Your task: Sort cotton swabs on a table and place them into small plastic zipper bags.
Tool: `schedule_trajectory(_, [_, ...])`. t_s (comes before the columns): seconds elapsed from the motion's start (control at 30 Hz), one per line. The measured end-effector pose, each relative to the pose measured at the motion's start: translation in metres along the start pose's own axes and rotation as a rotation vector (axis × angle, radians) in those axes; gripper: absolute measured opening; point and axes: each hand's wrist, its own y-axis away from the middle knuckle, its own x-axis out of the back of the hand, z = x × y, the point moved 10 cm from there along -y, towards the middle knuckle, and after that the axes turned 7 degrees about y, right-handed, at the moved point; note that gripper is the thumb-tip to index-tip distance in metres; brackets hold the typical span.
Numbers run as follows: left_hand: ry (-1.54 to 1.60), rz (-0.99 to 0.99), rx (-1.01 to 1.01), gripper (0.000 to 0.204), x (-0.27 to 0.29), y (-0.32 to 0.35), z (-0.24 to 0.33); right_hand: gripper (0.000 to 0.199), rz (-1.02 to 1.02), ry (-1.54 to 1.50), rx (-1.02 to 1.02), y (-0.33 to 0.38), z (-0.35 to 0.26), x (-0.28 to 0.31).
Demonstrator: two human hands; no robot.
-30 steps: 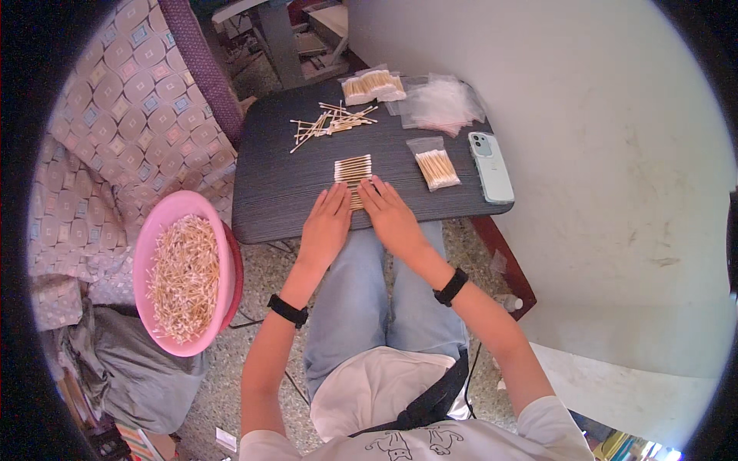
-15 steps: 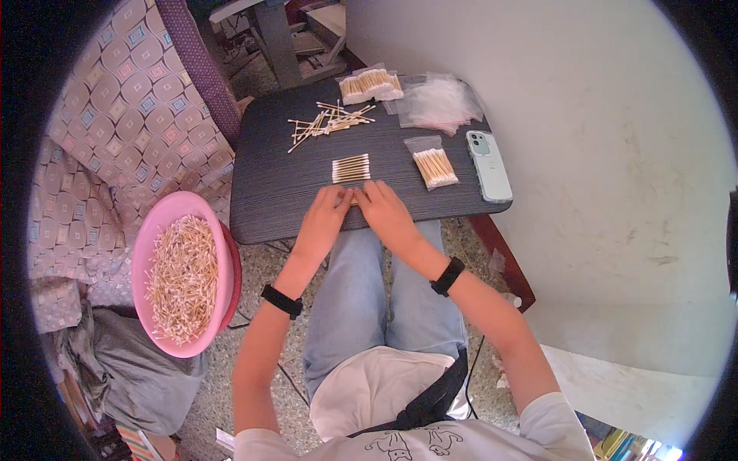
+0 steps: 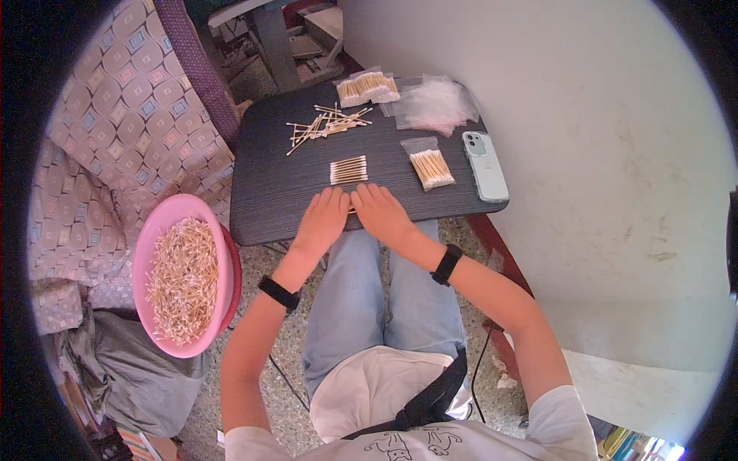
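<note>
My left hand (image 3: pixel 324 217) and my right hand (image 3: pixel 378 213) are side by side at the near edge of the black table (image 3: pixel 265 184). Between them a few cotton swabs (image 3: pixel 352 209) peek out, mostly covered by my fingers. Both hands are closed, fingers pressed together around the swabs' ends. Just beyond my fingertips lies a neat row of cotton swabs (image 3: pixel 349 170), set parallel with white tips at both sides. Farther back is a loose, crisscrossed heap of swabs (image 3: pixel 326 126). A clear bag packed with swabs (image 3: pixel 431 167) lies to the right of the row.
Filled swab bags (image 3: pixel 367 87) lie at the table's far edge, beside a stack of clear plastic bags (image 3: pixel 434 104). A pale phone (image 3: pixel 487 167) rests face down near the right edge, by the wall. Left of the table stands a pink basin (image 3: pixel 141 265) full of loose swabs.
My fingers have flattened and drawn closer together over the swabs between my hands. My elbows have spread slightly outward. The row, heap and bags keep their arrangement.
</note>
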Motion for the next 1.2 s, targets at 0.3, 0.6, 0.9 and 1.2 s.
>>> schedule_trajectory(0.3, [0.355, -0.251, -0.113, 0.013, 0.027, 0.027, 0.046, 0.021, -0.531, -0.854, -0.054, 0.053, -0.012, 0.022])
schedule_trajectory(0.6, [0.698, -0.228, -0.036, 0.016, 0.047, 0.029, 0.076, 0.033, -0.621, -1.184, -0.165, 0.087, -0.003, 0.034])
schedule_trajectory(0.9, [0.812, -0.294, 0.18, 0.024, 0.041, 0.028, 0.072, 0.031, -0.552, -1.479, -0.424, 0.097, 0.002, 0.046])
schedule_trajectory(1.2, [0.917, -0.27, 0.076, 0.02, 0.024, 0.017, 0.076, 0.025, -0.453, -1.045, -0.373, 0.1, 0.021, 0.063])
